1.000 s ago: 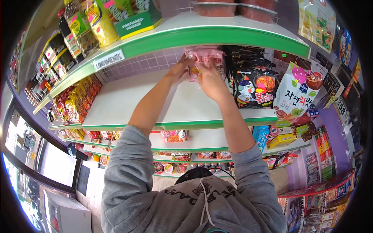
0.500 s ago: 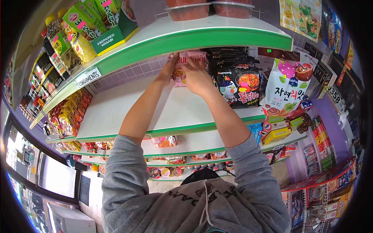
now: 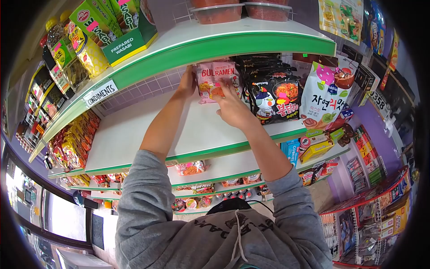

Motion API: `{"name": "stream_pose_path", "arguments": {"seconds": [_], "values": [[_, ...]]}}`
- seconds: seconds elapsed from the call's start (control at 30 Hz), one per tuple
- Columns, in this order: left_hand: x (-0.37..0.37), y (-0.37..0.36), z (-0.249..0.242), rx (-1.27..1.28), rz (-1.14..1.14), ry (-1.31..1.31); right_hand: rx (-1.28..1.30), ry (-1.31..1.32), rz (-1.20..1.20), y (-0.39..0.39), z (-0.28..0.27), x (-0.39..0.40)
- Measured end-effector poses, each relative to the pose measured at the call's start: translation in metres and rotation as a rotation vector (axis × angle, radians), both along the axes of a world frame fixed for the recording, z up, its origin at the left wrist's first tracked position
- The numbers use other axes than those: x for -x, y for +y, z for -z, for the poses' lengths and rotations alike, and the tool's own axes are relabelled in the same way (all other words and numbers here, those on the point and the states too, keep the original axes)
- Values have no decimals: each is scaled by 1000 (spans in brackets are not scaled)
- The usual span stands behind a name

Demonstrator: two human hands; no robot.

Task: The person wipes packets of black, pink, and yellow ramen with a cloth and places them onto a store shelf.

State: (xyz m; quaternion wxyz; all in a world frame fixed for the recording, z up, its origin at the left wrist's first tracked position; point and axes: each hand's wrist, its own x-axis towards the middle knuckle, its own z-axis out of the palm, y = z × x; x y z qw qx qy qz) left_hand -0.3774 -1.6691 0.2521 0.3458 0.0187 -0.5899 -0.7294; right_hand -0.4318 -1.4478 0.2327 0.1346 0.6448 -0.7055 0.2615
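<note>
A pink ramen packet [image 3: 218,71] marked "BUL RAMEN" stands upright on the white shelf [image 3: 148,121], left of a row of black packets. My left hand [image 3: 188,83] is against the packet's left edge; its fingers look straight, their tips partly hidden along the side. Across the lower front of the packet lie the stretched fingers of my right hand [image 3: 234,106], with the thumb apart. Close by on the right is a black Samyang noodle packet [image 3: 277,101], and beyond it a large white bag [image 3: 329,92] with Korean lettering.
Above my hands runs the upper shelf's green edge [image 3: 201,51], with plastic tubs [image 3: 217,13] on it. A "CONDIMENTS" label [image 3: 100,93] hangs at the left, near red and yellow packets [image 3: 74,143]. Lower shelves hold more noodle packs [image 3: 190,167].
My right hand has slid down and right across the pink packet, uncovering more of its front. My left hand has shifted slightly left to its edge. The view has moved a little.
</note>
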Motion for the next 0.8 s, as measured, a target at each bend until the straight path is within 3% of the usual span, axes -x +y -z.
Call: {"name": "stream_pose_path", "arguments": {"seconds": [0.13, 0.33, 0.43, 0.53, 0.6, 0.63, 0.73, 0.8], "values": [[-1, 9, -5, 1, 22, -61, 60, -9, -119, -6, -6, 8], [9, 13, -1, -20, -224, -39, 41, -2, -133, 5, -2, 8], [-5, 47, -10, -78, -330, -27, 107, -53, -126, 21, 1, -3], [-28, 98, -29, -64, -524, -203, 132, -79, -181, 35, 2, -12], [-25, 62, -3, -61, -557, -233, 130, -68, -230, 45, 0, -16], [-27, 50, 5, -58, -567, -267, 127, -63, -262, 49, -1, -18], [-60, 119, -18, -76, -785, -442, 180, -129, -510, 68, -2, -23], [-83, 155, -12, -72, -842, -341, 142, -161, -662, 83, -4, -28]]}}
